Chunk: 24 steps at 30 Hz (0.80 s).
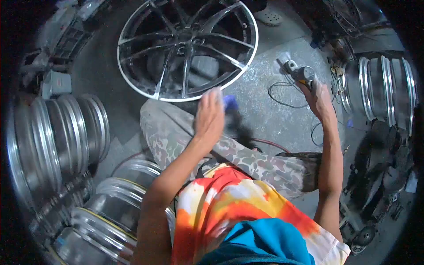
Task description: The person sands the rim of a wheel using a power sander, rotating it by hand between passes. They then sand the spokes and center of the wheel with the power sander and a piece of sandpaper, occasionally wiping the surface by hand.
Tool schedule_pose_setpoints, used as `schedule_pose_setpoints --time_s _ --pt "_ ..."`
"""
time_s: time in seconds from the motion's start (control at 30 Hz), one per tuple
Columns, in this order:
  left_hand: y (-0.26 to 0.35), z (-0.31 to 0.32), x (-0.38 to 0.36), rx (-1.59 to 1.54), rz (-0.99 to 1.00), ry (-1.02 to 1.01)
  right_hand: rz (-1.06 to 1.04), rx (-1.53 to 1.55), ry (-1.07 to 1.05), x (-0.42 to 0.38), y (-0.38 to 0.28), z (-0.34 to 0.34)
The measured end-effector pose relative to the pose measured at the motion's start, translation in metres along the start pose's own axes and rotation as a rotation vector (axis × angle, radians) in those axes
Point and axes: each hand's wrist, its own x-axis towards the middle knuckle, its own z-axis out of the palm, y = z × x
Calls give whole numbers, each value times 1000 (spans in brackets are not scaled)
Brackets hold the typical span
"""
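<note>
A large spoked alloy wheel (187, 37) with a bright outer rim lies in front of my knees. My left hand (210, 118) is at the wheel's near edge, fingers stretched out and slightly blurred, with nothing seen in it. Just beside those fingers shows a blue-purple piece (230, 102), partly hidden. Off to the right, my right hand (319, 102) is closed around a corded power tool (304, 74) with a round grey head. Its exact kind I cannot tell. A thin dark cord (282, 104) loops over the floor near the tool.
Rows of silver wheel rims stand at the left (66, 137), the lower left (108, 207) and the right (382, 88). A grey container (57, 84) sits at the upper left. A person's shoe (268, 17) shows behind the wheel. A reddish hose (269, 142) runs past my legs.
</note>
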Motion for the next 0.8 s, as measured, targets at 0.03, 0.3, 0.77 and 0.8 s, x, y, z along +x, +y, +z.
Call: schedule_pose_setpoints --time_s 0.03,0.3,0.77,0.8 --pt "-10 -7 -11 42 0 -19 9 9 13 1 -4 -3" --pt "-3 -27 -31 131 -31 -73 2 88 25 -4 -10 -11" --pt "-23 31 233 345 834 -76 2 134 55 -12 18 -4" --pt "-27 36 260 321 783 -83 -12 139 58 -15 16 -6"
